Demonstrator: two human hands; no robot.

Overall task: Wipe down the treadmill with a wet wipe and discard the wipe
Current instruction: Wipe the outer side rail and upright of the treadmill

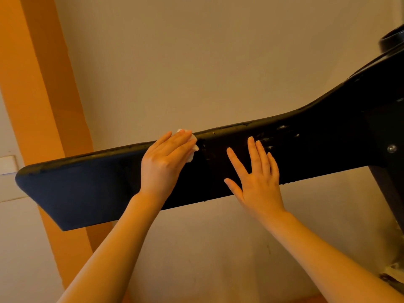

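Observation:
The treadmill's black handrail (pixel 87 182) runs across the head view from lower left up to the console side at right. My left hand (pixel 166 162) lies flat on the rail's upper edge and presses a white wet wipe (pixel 193 147) against it; only the wipe's edge shows past my fingertips. My right hand (pixel 258 180) rests on the rail with its fingers straight and spread, holding nothing. The rail's surface to the right of my hands is worn, with pale chipped or wet spots (pixel 282 127).
A black cup holder (pixel 393 40) on the treadmill console shows at the top right, and a black upright (pixel 391 171) with a screw drops down at the right edge. Behind stands a beige wall (pixel 196 62) with an orange stripe (pixel 43 95).

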